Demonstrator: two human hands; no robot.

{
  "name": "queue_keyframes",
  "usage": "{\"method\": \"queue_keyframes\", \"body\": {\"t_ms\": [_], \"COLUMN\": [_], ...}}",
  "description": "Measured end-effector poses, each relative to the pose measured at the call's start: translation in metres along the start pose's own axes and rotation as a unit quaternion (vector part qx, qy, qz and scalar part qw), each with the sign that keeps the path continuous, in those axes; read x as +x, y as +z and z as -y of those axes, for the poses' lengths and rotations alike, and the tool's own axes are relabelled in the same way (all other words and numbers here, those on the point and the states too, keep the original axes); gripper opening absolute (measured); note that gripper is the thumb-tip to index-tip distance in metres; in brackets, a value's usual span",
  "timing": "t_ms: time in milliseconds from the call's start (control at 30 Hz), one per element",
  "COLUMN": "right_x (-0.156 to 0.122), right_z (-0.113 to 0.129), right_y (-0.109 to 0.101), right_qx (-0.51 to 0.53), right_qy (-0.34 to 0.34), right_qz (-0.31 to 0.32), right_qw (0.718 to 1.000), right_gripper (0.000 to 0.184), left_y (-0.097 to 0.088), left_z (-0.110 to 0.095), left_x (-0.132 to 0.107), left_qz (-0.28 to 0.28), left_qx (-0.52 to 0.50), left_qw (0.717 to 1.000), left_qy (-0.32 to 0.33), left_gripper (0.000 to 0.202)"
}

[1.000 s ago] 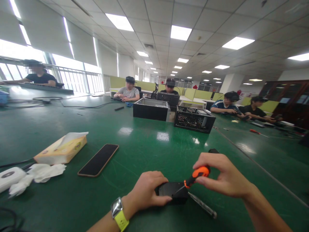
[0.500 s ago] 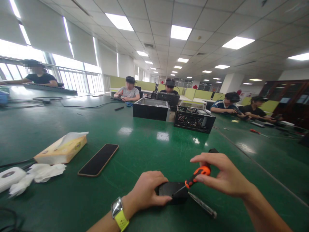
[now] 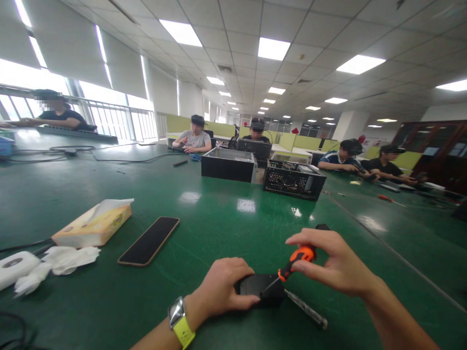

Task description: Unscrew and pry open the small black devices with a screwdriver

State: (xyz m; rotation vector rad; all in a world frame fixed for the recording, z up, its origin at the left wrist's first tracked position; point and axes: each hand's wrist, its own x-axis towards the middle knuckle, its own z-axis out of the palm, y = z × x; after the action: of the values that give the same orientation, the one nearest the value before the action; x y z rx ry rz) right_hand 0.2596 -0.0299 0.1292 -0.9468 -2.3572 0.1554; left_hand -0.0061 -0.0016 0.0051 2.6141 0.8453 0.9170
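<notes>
My left hand, with a watch on its wrist, grips the left end of a small black box on the green table. An orange and black screwdriver slants down from my right hand, its thin shaft reaching the top of the box. My right thumb lies along the handle; some of the fingers are hidden behind it. Beside the box, partly under my right hand, lies a second, slim screwdriver with a clear handle. A dark object shows just behind my right hand; I cannot make out its kind.
A phone and a tissue pack lie to the left, with crumpled tissues. Two black computer cases stand further back. Another screwdriver lies at the right. Several people sit around the table.
My right hand and the screwdriver have shifted very slightly left and up. My left hand and the black box have stayed in place.
</notes>
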Motion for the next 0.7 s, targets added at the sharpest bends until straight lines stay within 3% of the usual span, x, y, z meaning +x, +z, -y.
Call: {"method": "queue_keyframes", "body": {"t_ms": [133, 233, 433, 533, 700], "right_x": [0.002, 0.003, 0.001, -0.010, -0.045], "right_z": [0.003, 0.001, -0.031, -0.056, -0.081], "right_y": [0.000, -0.001, 0.005, 0.022, 0.068], "right_qx": [0.046, 0.037, 0.106, 0.130, 0.074], "right_qy": [-0.002, 0.010, 0.157, 0.232, 0.276], "right_qz": [0.018, -0.002, -0.108, -0.146, -0.090], "right_qw": [0.999, 0.999, 0.976, 0.953, 0.954], "right_gripper": [0.021, 0.016, 0.030, 0.041, 0.039], "left_y": [-0.001, -0.001, 0.001, 0.001, -0.001], "left_z": [-0.001, -0.002, 0.000, 0.000, -0.001], "left_x": [0.000, 0.000, 0.000, 0.000, 0.001], "left_qz": [0.003, 0.006, 0.004, 0.002, 0.005], "left_qx": [-0.002, -0.003, -0.001, 0.002, 0.000], "left_qw": [1.000, 1.000, 1.000, 1.000, 1.000], "left_qy": [-0.005, -0.007, -0.004, -0.006, -0.006], "left_gripper": [0.043, 0.041, 0.038, 0.037, 0.037]}}
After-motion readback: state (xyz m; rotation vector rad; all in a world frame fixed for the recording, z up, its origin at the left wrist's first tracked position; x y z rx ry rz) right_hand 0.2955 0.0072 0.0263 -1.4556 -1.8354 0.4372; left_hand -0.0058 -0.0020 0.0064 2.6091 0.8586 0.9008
